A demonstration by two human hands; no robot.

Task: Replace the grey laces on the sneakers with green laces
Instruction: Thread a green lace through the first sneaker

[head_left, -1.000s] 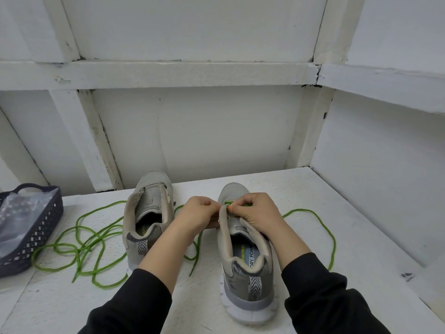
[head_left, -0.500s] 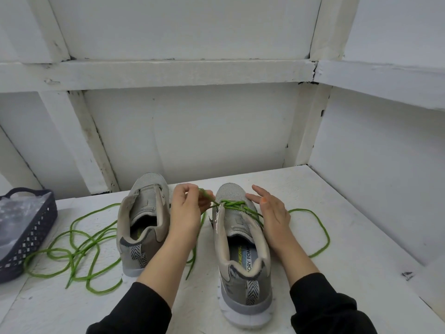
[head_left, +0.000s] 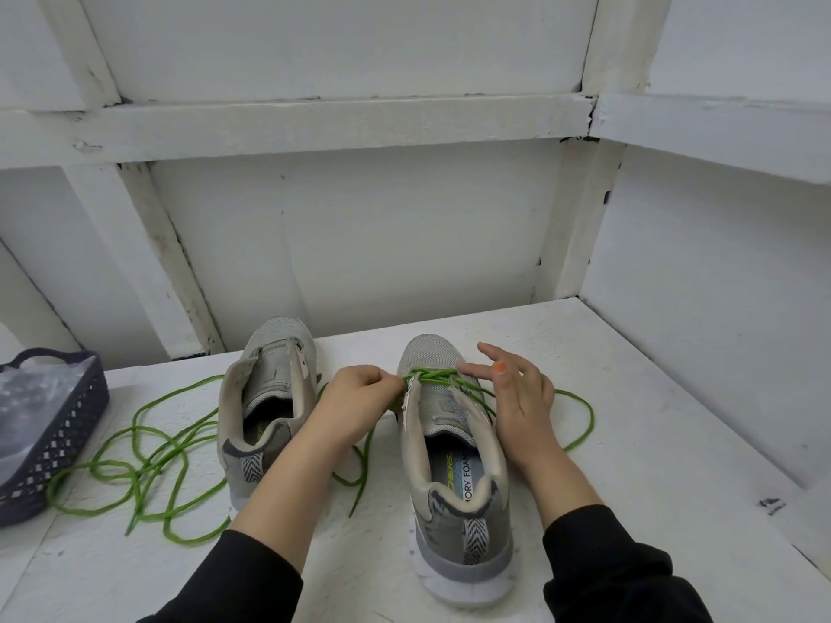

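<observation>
White panelled wall [head_left: 359, 240] stood behind and to the right of the workspace. White table [head_left: 652, 442] below it was scuffed, with a dark mark near its right edge.

Dark blue lattice basket [head_left: 58, 447] sat at the table's left edge, with a clear plastic bag [head_left: 31, 402] inside.

Two grey sneakers stood upright side by side, toes toward the wall and heels toward the person. Left sneaker [head_left: 274, 348] was just left of the left forearm. Right sneaker [head_left: 467, 532] lay between the two forearms, nearer the person.

Loose green lace [head_left: 148, 447] lay in tangled loops on the table between the basket and the left sneaker.

Second green lace [head_left: 431, 375] crossed the lowest eyelets of the right sneaker near the toe. One tail curved out over the table to the right of the shoe; the other ran down between the two shoes.

Left hand [head_left: 355, 402]: fingers curled, pinching the second green lace at the left eyelet edge of the right sneaker.

Right hand [head_left: 517, 393]: fingers straight and spread, lying on the right side of the right sneaker, fingertips [head_left: 467, 368] touching the lace crossing. It gripped nothing.

Both forearms wore black sleeves [head_left: 598, 559].
</observation>
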